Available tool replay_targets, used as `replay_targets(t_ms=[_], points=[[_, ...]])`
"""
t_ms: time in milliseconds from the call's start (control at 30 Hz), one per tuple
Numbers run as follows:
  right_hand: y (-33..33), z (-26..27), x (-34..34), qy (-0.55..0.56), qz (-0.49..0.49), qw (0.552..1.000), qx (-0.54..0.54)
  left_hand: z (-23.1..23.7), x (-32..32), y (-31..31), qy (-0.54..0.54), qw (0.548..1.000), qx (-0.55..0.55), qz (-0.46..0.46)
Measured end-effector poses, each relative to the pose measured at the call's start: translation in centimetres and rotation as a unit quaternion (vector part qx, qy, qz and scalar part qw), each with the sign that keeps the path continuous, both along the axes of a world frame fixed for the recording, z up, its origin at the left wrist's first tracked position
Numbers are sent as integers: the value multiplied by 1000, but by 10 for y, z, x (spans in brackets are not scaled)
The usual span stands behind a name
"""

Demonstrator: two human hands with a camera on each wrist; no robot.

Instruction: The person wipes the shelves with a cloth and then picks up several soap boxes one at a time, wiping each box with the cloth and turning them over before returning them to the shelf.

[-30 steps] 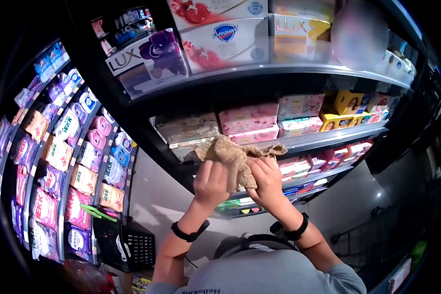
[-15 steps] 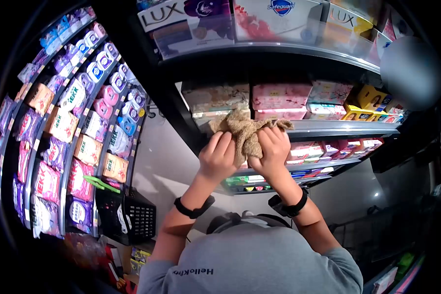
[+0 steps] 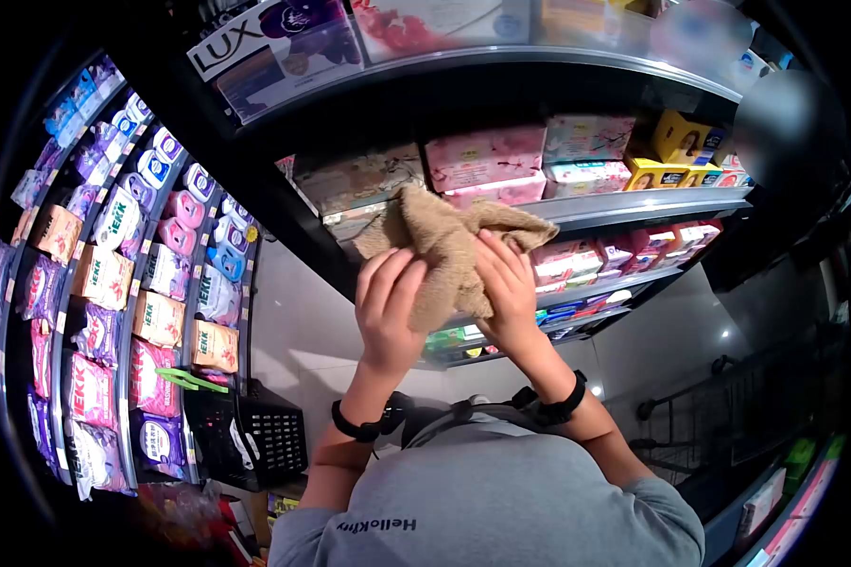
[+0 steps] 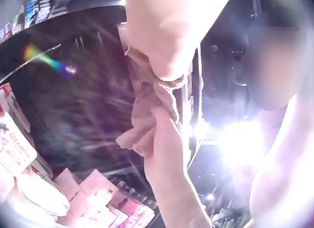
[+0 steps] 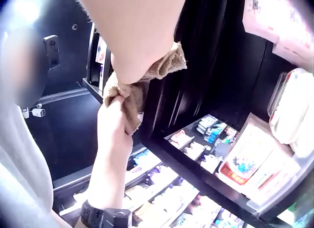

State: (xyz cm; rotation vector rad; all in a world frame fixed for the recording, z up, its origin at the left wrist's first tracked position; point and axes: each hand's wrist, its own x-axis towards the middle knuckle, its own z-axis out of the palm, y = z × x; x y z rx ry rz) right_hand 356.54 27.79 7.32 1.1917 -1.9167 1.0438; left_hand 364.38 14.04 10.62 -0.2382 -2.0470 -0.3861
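**Shop aisle, lit product shelf (image 3: 652, 205): tan cloth (image 3: 449, 250) bunched between two hands**

Background: the shelf carries pink boxes (image 3: 487, 159) and yellow boxes (image 3: 686, 137) beyond the cloth. A second rack of bagged packs stands to the left, with a black basket (image 3: 279, 439) on the floor near its foot.

Cloth position: up in front of the shelf, gathered in uneven folds, one loose flap trailing to the right. Contact with the shelf edge: cannot tell from the head view.

Left hand (image 3: 390, 307): holds the cloth's near left side, fingers bent over it. Right hand (image 3: 509, 291): grips the opposite side; both wrist views show cloth emerging from beneath the hands. Spacing narrow; exact thumb placement partly hidden.

Step in hand (judgement): working the bunched cloth into a manageable shape. Technique notes: find an edge with each hand, then draw the hands apart evenly so the folds fall flat. Tuck the flap in, since a loose end could snag a box. Light finger pressure should suffice; the fabric looks soft and likely gives easily. Working slightly back from the shelf would spare the stacked goods.
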Motion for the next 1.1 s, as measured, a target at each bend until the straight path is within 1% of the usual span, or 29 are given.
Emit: replay_targets(t_ms=[33,67,100,133,167,200,233,267,300,333,367,400,433,467,500,567,633,700,733,767,800,833,900,933,967,1033,1067,1100], points=[[4,0,1,-3,-23,1000,-4,3,-2,7,6,1000,2,-21],[9,2,3,-39,-33,999,-17,5,-5,14,5,999,2,-46],[13,5,6,-48,-33,997,-58,9,-9,23,0,995,12,-100],[15,-2,9,-119,9,983,-139,7,-13,30,-33,987,34,-154],[15,-10,13,-187,52,957,-217,6,-17,35,-65,975,54,-207],[18,2,19,-217,73,939,-259,9,-15,41,-110,958,55,-260],[18,-15,5,-429,146,825,-337,16,-11,46,-153,936,54,-312],[30,-14,7,-348,90,898,-254,26,-8,47,-208,915,35,-345],[42,0,12,-258,32,951,-168,38,-5,48,-235,900,29,-366],[53,11,9,-302,95,932,-179,47,-5,46,-217,899,18,-379],[64,24,6,-290,67,948,-110,54,-6,42,-201,898,6,-392],[73,24,-2,-352,109,923,-114,60,-7,35,-191,908,8,-374],[82,22,-8,-413,151,890,-119,66,-10,29,-151,933,-8,-325],[94,19,-10,-462,184,861,-108,77,-13,26,-140,957,-75,-241],[104,15,-10,-508,217,828,-95,89,-16,24,-125,970,-140,-156],[114,8,-5,-551,217,802,-80,107,-31,24,-88,971,-212,-69],[133,-20,-13,-605,173,771,102,120,-40,28,-110,962,-248,13],[148,-39,-8,-594,63,775,205,128,-45,32,-123,964,-234,10],[154,-34,-8,-624,190,736,181,130,-50,29,-223,948,-226,35],[161,-47,-7,-592,216,759,161,132,-56,26,-321,921,-214,61],[167,-49,-7,-575,221,767,178,130,-63,23,-286,938,-190,47],[172,-52,-6,-559,226,774,193,127,-66,22,-290,937,-189,49],[180,-62,-7,-441,166,841,267,124,-68,24,-280,947,-142,68],[181,-53,-5,-498,132,802,302,118,-69,22,-244,953,-169,69],[185,-64,-4,-495,89,817,283,118,-69,23,-247,950,-181,65],[184,-62,-1,-515,-17,799,310,118,-68,26,-200,964,-163,60],[184,-68,-1,-518,-83,796,302,119,-65,28,-197,965,-165,57],[182,-60,5,-559,-81,796,215,120,-61,32,-196,965,-169,47]])
